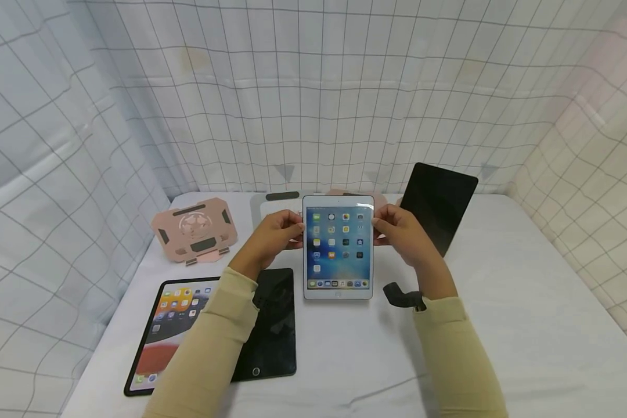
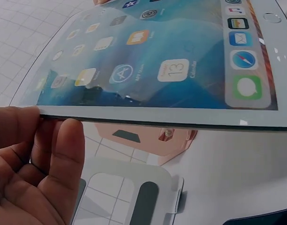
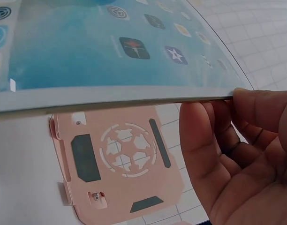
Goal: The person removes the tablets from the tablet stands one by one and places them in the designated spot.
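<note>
A small white tablet point(image 1: 338, 247) with a lit home screen is held between both hands in the middle of the table. My left hand point(image 1: 292, 229) pinches its upper left edge, and my right hand point(image 1: 381, 226) pinches the upper right edge. In the left wrist view the thumb lies on the tablet point(image 2: 157, 61) rim, with the fingers of the left hand point(image 2: 40, 126) curled beneath. In the right wrist view my right hand point(image 3: 228, 112) holds the tablet point(image 3: 110, 47) the same way. Whether its lower edge touches the table I cannot tell.
A pink stand point(image 1: 194, 229) sits back left, a white stand point(image 1: 279, 203) behind the left hand, and another pink stand point(image 3: 120, 159) under the held tablet. A dark tablet point(image 1: 439, 197) leans at back right. A lit tablet point(image 1: 162, 325) and a black tablet point(image 1: 271, 325) lie front left.
</note>
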A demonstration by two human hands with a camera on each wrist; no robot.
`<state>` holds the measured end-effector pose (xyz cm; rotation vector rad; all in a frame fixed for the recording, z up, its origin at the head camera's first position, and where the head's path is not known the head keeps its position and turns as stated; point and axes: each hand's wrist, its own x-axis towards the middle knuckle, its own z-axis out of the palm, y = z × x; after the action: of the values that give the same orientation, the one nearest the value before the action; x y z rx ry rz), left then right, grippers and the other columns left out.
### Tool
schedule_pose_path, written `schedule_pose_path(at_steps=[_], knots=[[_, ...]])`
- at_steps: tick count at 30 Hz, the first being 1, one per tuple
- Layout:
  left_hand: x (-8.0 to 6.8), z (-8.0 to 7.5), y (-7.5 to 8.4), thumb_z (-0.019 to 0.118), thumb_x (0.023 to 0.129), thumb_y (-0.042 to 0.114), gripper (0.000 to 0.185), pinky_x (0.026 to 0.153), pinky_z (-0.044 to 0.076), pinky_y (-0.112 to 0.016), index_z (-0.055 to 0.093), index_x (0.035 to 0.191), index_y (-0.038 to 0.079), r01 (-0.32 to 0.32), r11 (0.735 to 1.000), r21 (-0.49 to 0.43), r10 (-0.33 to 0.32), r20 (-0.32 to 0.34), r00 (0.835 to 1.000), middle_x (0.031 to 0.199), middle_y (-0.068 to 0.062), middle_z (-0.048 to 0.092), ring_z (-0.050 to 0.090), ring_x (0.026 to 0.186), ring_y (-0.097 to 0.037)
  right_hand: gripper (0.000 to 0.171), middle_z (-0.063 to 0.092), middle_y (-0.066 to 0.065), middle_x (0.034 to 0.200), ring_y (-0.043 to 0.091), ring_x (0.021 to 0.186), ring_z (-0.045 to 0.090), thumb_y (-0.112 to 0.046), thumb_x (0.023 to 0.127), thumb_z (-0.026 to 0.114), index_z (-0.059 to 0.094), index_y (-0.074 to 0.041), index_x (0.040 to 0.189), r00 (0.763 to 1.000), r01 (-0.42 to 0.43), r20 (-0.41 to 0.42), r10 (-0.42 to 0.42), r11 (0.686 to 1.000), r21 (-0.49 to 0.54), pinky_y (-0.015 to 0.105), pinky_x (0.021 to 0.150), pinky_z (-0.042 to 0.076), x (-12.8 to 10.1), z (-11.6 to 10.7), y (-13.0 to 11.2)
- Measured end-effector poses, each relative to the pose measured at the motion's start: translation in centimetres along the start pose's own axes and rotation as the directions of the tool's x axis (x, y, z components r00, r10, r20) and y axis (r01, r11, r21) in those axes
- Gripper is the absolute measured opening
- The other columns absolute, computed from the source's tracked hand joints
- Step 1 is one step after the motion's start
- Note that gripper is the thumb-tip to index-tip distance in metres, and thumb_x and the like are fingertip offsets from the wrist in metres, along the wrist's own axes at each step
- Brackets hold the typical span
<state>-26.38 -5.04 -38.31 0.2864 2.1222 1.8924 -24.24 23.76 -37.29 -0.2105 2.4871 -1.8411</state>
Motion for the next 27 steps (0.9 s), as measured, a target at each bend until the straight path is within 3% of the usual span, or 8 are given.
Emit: schedule_pose_path(at_steps=[11,20,27], knots=[[-2.0,-0.8,0.6,0.052,0.103,0.005,0.014,0.080,0.058,-0.033,0.050,0.114,-0.003,0.021,1.000,0.014,-0.021,0.039,0.999,0.099,-0.012,0.055,0.058,0.086,-0.022,0.009,0.055,0.019,0.094,0.028,0.083,0.058,-0.007,0.103,0.052,0.053,0.002,0.104,0.994,0.077,0.071,-0.081,0.995,0.060,0.034,0.077,0.058,-1.2,0.5,-0.5],[-3.5,-0.5,0.9,0.051,0.102,0.005,0.014,0.080,0.057,-0.033,0.050,0.113,-0.004,0.056,0.998,-0.009,-0.056,0.045,0.997,0.096,-0.010,0.054,0.057,0.085,-0.020,0.009,0.055,0.018,0.093,0.026,0.082,0.059,-0.005,0.103,0.050,0.051,0.004,0.105,0.992,0.041,0.115,-0.050,0.996,0.076,0.035,0.076,0.059,-1.8,0.7,-0.1],[-4.2,-0.1,-0.3,0.051,0.102,0.004,0.014,0.076,0.058,-0.029,0.051,0.113,-0.005,0.102,0.994,-0.042,-0.101,0.032,0.994,0.097,-0.010,0.054,0.057,0.085,-0.020,0.008,0.055,0.020,0.095,0.029,0.084,0.058,-0.005,0.103,0.050,0.052,0.002,0.105,0.986,-0.029,0.163,0.015,0.996,0.083,0.039,0.077,0.059,-2.2,0.9,0.8]])
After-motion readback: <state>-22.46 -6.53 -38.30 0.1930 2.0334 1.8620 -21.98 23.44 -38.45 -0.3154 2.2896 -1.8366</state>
